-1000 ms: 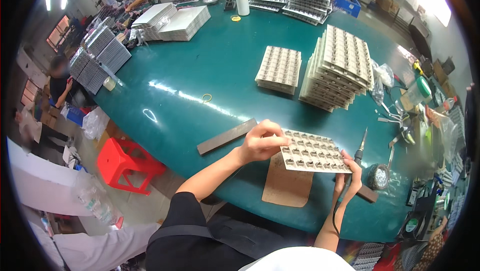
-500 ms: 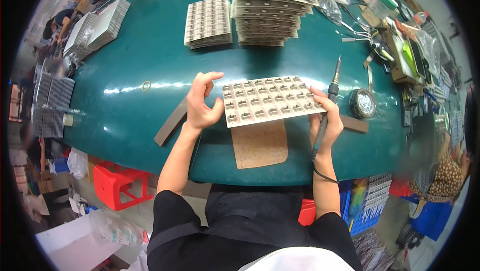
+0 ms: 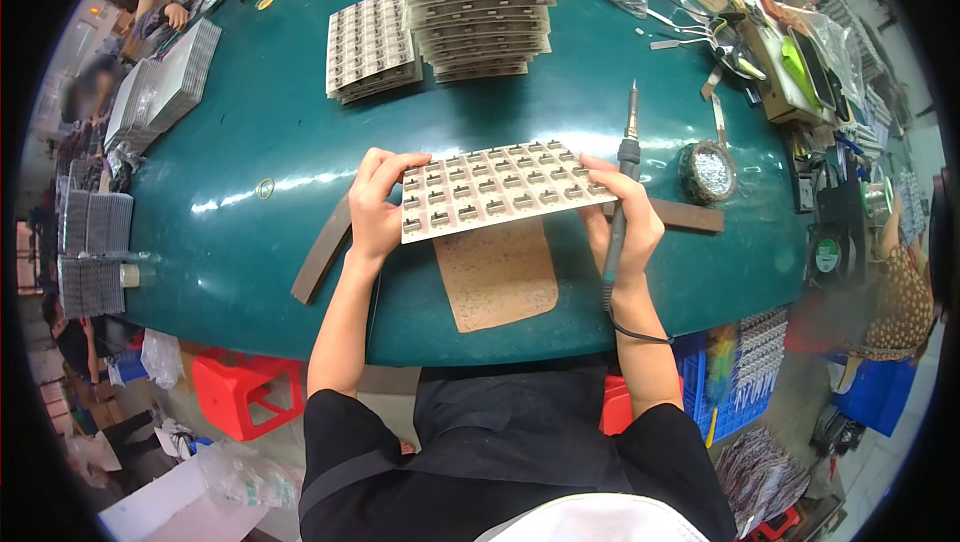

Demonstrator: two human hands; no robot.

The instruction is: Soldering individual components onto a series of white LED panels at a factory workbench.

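Note:
Held in the air at the middle of the bench is a pale circuit board panel [image 3: 500, 184], with rows of small dark components on its face. My left hand [image 3: 374, 204] grips its left end, fingers along the upper corner. The right end is pinched by my right hand [image 3: 634, 222], which also carries a soldering iron [image 3: 628, 154] with its tip pointing up and away. The iron's cord runs down along my right wrist. Below the panel, a brown rectangular pad [image 3: 497, 282] lies on the green bench, partly covered by the panel.
Beyond the panel stand a tall stack of similar boards [image 3: 480, 32] and a lower stack [image 3: 372, 47]. Dark bars [image 3: 322, 250] flank the pad. Right of the iron sits a round container [image 3: 708, 173] of silvery material; cables and a box [image 3: 780, 72] lie farther right.
My left hand has closed from a free, curled pose onto the panel's left end. The panel and both hands have shifted left in the picture, as has the bench with the camera.

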